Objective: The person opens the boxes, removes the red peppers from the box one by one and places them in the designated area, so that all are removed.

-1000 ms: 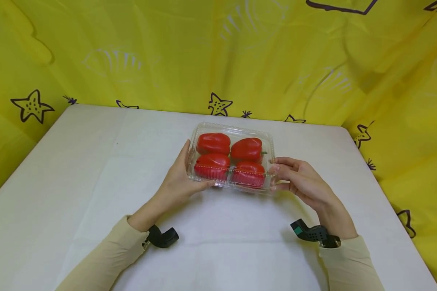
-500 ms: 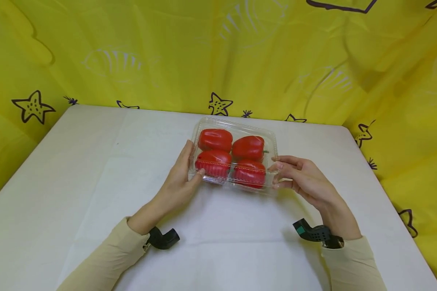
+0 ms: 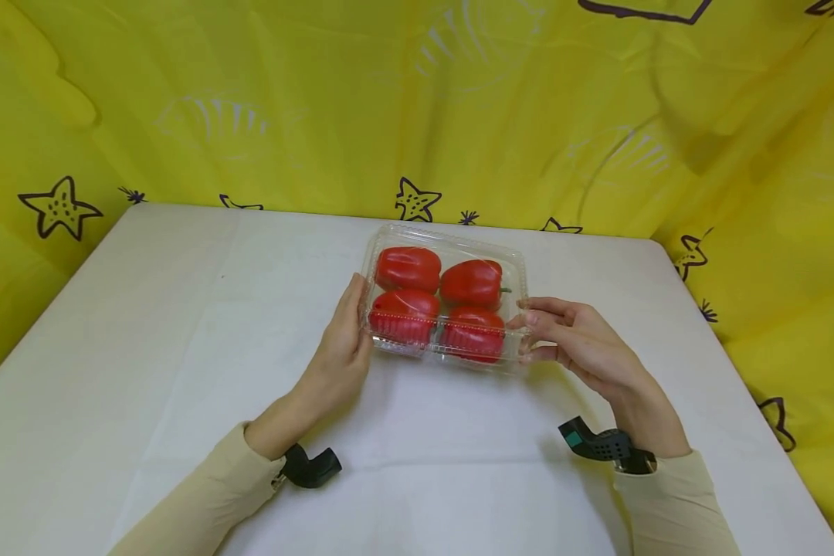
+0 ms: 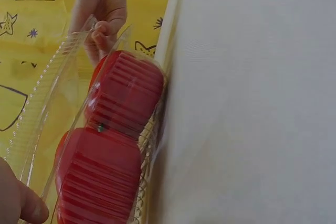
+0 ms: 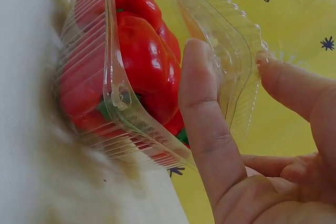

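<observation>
Several red bell peppers (image 3: pixel 408 269) lie in a clear plastic clamshell container (image 3: pixel 452 242) near the middle of the table. Its lid (image 5: pixel 239 51) stands partly raised from the base (image 5: pixel 111 66), leaving a gap in the right wrist view. My left hand (image 3: pixel 335 351) holds the container's left side, with the thumb (image 4: pixel 32 208) at the lid's edge in the left wrist view. At the right front corner, my right hand (image 3: pixel 587 347) pinches the lid, one finger (image 5: pixel 202 85) reaching into the gap. The left fingertips are mostly hidden.
A white-covered table (image 3: pixel 146 324) spreads around the container. Yellow patterned cloth (image 3: pixel 320 100) hangs behind it and along both sides. Black wrist cameras (image 3: pixel 313 466) sit at the cuffs of both beige sleeves (image 3: pixel 205 494).
My left thumb has shifted from the container's front edge back to its left side. The container's far edge has risen slightly in the head view. The right hand has barely moved.
</observation>
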The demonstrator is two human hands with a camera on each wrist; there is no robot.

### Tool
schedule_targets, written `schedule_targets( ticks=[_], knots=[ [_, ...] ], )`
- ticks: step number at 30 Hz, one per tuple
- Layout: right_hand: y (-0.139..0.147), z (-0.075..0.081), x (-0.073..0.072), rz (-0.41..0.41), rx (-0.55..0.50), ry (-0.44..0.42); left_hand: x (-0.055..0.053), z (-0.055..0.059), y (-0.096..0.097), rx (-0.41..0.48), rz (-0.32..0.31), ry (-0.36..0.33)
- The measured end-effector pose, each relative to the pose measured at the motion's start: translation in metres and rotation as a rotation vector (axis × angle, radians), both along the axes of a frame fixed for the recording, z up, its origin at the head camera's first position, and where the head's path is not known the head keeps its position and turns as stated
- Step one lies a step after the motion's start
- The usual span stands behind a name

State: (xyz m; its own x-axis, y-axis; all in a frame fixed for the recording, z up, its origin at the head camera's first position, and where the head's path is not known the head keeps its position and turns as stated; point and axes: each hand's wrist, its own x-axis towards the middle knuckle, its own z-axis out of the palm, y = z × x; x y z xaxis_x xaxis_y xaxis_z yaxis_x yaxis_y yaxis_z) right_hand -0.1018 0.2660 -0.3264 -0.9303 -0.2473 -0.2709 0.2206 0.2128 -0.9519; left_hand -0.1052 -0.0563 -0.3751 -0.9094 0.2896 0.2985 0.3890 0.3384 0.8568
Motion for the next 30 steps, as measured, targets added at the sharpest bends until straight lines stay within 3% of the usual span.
schedule_targets(
  ticks=[7,14,16,22,30],
  knots=[
    [-0.001,0.002,0.002,0.025,-0.009,0.013,0.005,-0.001,-0.001,-0.069,0.036,0.011],
    [0.001,0.002,0.002,0.002,-0.01,0.003,0.002,0.002,-0.006,-0.137,0.047,0.023],
    [0.001,0.001,0.002,-0.007,-0.021,0.004,0.001,0.004,-0.008,-0.135,0.035,-0.022],
    [-0.001,0.001,0.001,-0.039,-0.118,0.046,-0.005,0.009,-0.016,-0.104,0.008,-0.241],
    [-0.007,0.005,0.004,-0.086,-0.068,0.171,-0.007,0.009,-0.022,-0.133,-0.049,-0.319]
  ],
)
